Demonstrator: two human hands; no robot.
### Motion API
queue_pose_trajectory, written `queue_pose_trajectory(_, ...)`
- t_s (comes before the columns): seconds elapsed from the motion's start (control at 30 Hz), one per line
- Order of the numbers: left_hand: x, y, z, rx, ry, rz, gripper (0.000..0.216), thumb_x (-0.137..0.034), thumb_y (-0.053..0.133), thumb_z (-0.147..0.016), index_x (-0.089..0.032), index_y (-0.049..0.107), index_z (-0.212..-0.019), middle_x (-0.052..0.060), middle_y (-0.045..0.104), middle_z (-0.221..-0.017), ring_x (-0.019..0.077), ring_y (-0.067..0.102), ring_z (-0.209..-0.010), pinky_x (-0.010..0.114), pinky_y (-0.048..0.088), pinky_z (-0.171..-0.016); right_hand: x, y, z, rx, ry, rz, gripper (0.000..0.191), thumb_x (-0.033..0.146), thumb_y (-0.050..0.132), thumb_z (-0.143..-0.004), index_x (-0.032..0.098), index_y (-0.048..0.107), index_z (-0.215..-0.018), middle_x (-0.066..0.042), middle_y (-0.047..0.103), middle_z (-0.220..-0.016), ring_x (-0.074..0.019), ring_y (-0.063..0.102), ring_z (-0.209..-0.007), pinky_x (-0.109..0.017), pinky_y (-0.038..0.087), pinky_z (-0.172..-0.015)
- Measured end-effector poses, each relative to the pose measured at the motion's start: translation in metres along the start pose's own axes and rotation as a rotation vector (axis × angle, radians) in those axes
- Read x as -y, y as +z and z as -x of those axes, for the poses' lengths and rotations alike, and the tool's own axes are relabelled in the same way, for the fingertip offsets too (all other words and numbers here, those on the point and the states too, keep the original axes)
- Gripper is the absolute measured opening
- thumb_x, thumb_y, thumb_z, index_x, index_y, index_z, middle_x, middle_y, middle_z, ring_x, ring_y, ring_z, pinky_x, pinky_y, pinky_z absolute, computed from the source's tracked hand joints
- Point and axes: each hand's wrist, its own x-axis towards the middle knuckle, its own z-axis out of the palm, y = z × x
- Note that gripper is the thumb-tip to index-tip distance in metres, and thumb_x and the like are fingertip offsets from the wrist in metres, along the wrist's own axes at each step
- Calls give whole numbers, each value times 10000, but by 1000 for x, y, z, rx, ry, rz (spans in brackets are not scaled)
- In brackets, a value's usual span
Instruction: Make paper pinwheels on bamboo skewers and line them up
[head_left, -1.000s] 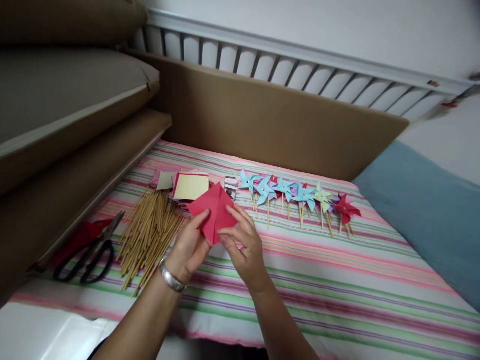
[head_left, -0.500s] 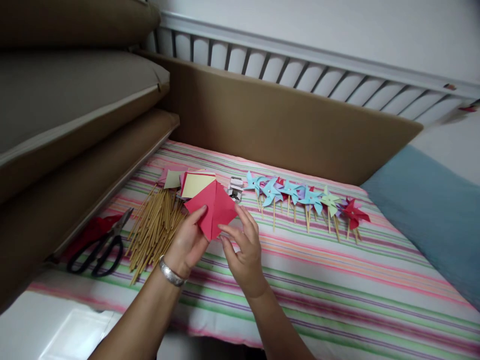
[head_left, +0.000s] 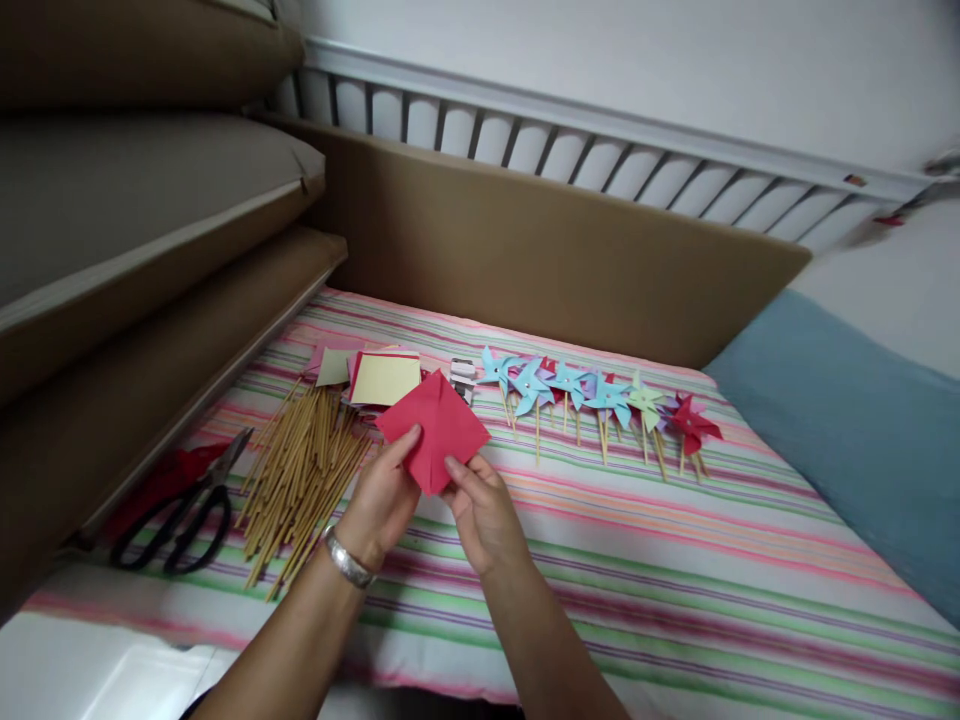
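Observation:
A red paper square, turned with one corner up and creased down its middle, is held between both hands above the striped cloth. My left hand grips its lower left edge, thumb on top; a silver bangle circles that wrist. My right hand pinches the lower right edge with the thumb on the front and the fingers behind, partly hidden. Just beyond the red square lies a stack of coloured paper squares, pale yellow on top. To the left of my left hand is a pile of thin wooden sticks.
Black-handled scissors lie at the left by a red item. Finished paper pinwheels on sticks lie in a row to the right. A small white and dark object sits behind the paper. A brown board stands along the back.
My right hand has closed on the red paper's lower right edge, its thumb now on the front. The paper has opened out flatter. The view has shifted slightly.

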Motion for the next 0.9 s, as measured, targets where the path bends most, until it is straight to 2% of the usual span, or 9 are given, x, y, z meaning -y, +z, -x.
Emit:
queue_pose_trajectory(0.1,9,-3,0,5,-23,-52,192,-266,655,-754,-164,651,-918,57,689,-973,185,623,-936,339,443,-877,9,-6,-4,-125,-215,173,180,294,680,-707,187,647,-848,-28,709,-827,-191,639,-759,-353,499,-739)
queue_pose_trajectory(0.23,19,-3,4,-174,-44,-133,223,-287,686,-728,-210,632,-930,48,660,-1040,178,607,-964,339,423,-877,27,-24,-7,-335,-681,838,88,245,589,-798,209,658,-837,-22,660,-794,-184,593,-756,-340,451,-746)
queue_pose_trajectory(0.3,21,2,8,-196,-30,-96,226,-330,664,-748,-203,634,-932,57,660,-1033,182,601,-979,333,424,-882,30,-28,-4,-353,-870,1131,120,191,555,-816,217,665,-854,-34,649,-817,-190,579,-783,-347,426,-755)
queue_pose_trajectory(0.37,19,9,12,-123,-20,-7,240,-378,623,-778,-184,645,-917,60,672,-978,178,611,-933,321,447,-850,27,-26,-1,-306,-965,1291,169,142,539,-814,223,669,-884,-43,646,-834,-198,569,-813,-352,409,-748)
queue_pose_trajectory(0.5,12,16,14,-23,11,108,234,-336,611,-792,-148,657,-923,50,695,-872,144,624,-761,266,485,-700,13,-13,5,-172,-1018,1381,220,104,529,-808,235,674,-910,-38,637,-829,-199,536,-789,-356,385,-704)
queue_pose_trajectory(0.63,12,5,7,-112,-9,84,36,-141,661,-725,-119,648,-749,22,676,-686,102,601,-606,196,453,-546,5,-5,8,-74,-1033,1392,225,107,519,-817,233,672,-923,-42,639,-834,-206,509,-789,-375,389,-714)
queue_pose_trajectory(0.7,11,-1,3,-165,20,82,62,-75,644,-710,-117,619,-672,6,647,-616,87,577,-548,179,435,-502,4,-6,7,-11,-1037,1373,253,96,504,-821,226,658,-973,-47,640,-853,-214,509,-829,-393,406,-758)
queue_pose_trajectory(0.8,3,-5,0,-199,25,56,73,-48,595,-738,-109,629,-719,30,669,-665,108,610,-591,204,485,-552,8,-11,3,81,-1004,1280,303,69,507,-802,218,614,-1043,-54,643,-961,-219,518,-944,-415,423,-852)
queue_pose_trajectory(0.9,-12,-6,-1,-179,-32,0,128,-48,538,-782,-85,649,-835,83,705,-757,152,655,-673,262,538,-638,12,-18,-1,112,-947,1180,255,74,535,-791,226,611,-982,-52,637,-1011,-215,530,-989,-413,443,-872)
